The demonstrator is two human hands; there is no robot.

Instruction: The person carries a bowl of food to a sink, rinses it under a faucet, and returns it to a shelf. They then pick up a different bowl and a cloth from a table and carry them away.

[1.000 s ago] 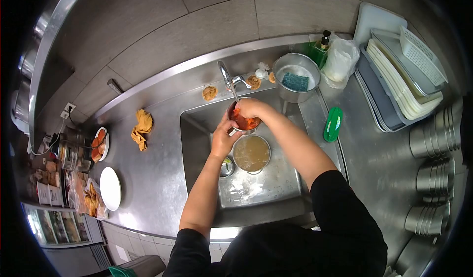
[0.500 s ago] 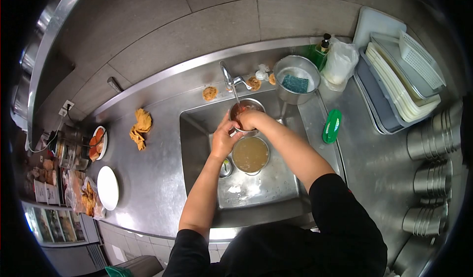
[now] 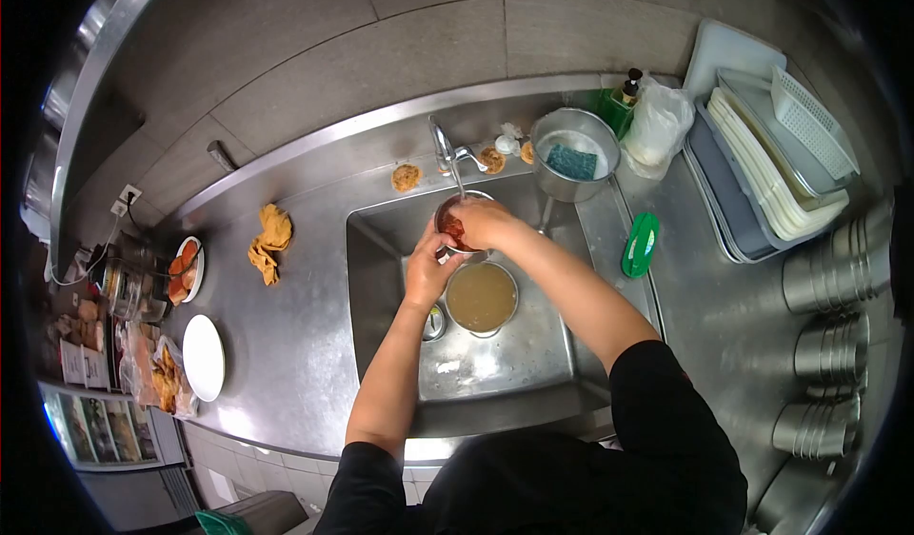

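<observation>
Under the running faucet (image 3: 440, 143), my left hand (image 3: 430, 267) grips the near left rim of a metal bowl (image 3: 442, 213). Thumb and fingers are closed on that rim. Wet red food (image 3: 453, 230) shows inside the bowl. My right hand (image 3: 486, 225) reaches into it from the right, its fingers hidden among the contents. Just below the bowl, a metal pot (image 3: 516, 299) full of cloudy brownish liquid stands in the sink (image 3: 476, 383). A small can (image 3: 434, 324) sits to the left of that pot.
Behind the sink lie brown scrubbing pads (image 3: 407, 177) and a large pot (image 3: 576, 190) with a teal sponge (image 3: 571, 162). A green brush (image 3: 641, 246) rests on the right counter, near stacked trays (image 3: 762, 173). To the left are a yellow cloth (image 3: 270, 242) and a white plate (image 3: 204, 358).
The bowl has tipped slightly to the left, and more of its red contents shows. My right hand has shifted within it; my left hand keeps its hold.
</observation>
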